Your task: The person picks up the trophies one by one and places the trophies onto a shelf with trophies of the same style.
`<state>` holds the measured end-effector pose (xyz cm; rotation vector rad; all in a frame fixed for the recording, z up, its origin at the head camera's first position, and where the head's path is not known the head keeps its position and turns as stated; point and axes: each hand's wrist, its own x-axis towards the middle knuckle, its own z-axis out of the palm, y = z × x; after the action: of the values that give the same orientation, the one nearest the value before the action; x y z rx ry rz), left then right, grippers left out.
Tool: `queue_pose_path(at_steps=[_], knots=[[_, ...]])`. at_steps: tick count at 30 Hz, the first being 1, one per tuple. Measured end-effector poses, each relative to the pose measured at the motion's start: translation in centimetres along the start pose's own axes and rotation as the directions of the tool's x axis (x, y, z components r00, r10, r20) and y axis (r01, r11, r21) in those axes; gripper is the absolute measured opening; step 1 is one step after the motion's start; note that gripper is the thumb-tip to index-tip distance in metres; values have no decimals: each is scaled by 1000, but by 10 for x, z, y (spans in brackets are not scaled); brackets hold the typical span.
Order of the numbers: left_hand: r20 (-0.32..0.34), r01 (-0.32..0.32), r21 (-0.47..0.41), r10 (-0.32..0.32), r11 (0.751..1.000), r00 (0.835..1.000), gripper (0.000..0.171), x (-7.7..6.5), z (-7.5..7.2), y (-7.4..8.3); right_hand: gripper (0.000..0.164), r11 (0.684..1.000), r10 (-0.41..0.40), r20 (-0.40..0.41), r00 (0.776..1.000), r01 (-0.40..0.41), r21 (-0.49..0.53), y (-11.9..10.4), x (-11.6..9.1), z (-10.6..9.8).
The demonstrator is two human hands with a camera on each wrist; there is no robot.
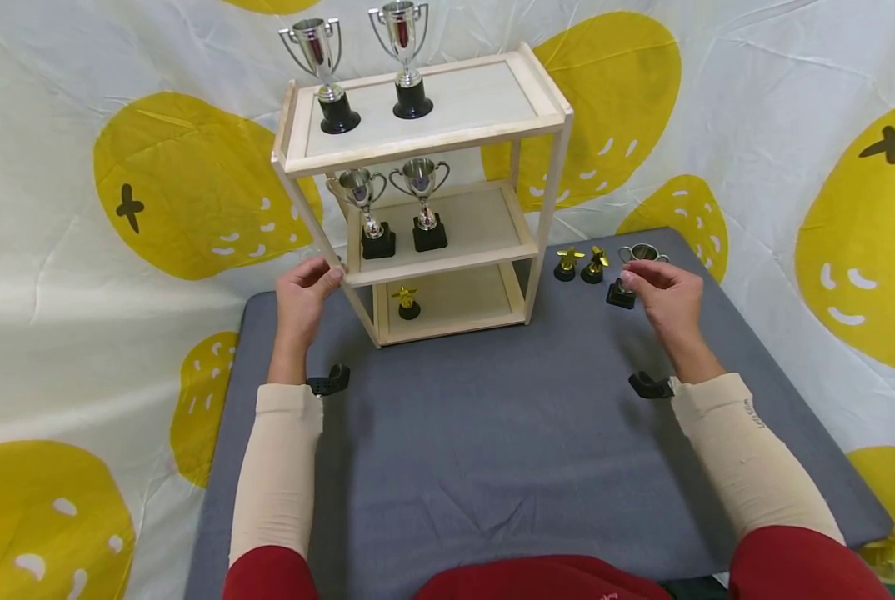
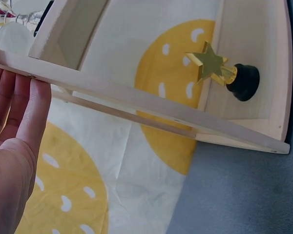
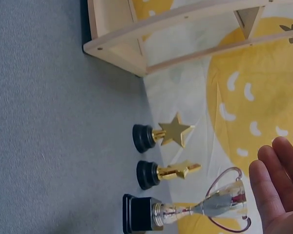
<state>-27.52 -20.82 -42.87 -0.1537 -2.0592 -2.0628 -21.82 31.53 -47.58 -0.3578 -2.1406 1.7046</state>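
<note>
My left hand (image 1: 302, 302) holds the left front post of a three-tier wooden shelf (image 1: 432, 272), thumb on one side and fingers on the other. A silver two-handled trophy cup (image 3: 219, 201) on a black square base stands upright on the table at the right. Close to its rim is my right hand (image 1: 667, 302), its fingers (image 3: 267, 187) extended and nothing in them; it overlaps the cup in the head view. Two gold star trophies (image 1: 567, 263) with round black bases stand just left of that cup.
On the top tier are two silver cups (image 1: 410, 62) (image 1: 318, 52); two smaller cups (image 1: 422, 187) (image 1: 361, 193) occupy the middle tier. One gold star trophy (image 2: 210, 66) sits on the bottom tier at the left. A grey cloth covers the table (image 1: 485, 450), backed by a lemon-print curtain (image 1: 35, 208).
</note>
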Motion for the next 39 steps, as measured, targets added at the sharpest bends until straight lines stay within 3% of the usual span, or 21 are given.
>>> queue_pose_path(at_steps=[13, 30, 35, 39], knots=[[-3, 12, -24, -12, 1000, 1000, 30, 0, 1, 2, 41, 996, 48, -62, 997, -53, -78, 4, 12, -15], [0, 7, 12, -7, 1000, 1000, 24, -1, 1, 3, 39, 1000, -26, -148, 989, 23, -21, 15, 33, -22], [-1, 9, -16, -9, 1000, 1000, 23, 0, 1, 2, 40, 990, -20, -157, 987, -2, -140, 16, 38, -24], [-4, 12, -42, -12, 999, 1000, 28, 1, 1, 2, 48, 966, -10, -111, 994, -19, -257, 16, 45, -26]])
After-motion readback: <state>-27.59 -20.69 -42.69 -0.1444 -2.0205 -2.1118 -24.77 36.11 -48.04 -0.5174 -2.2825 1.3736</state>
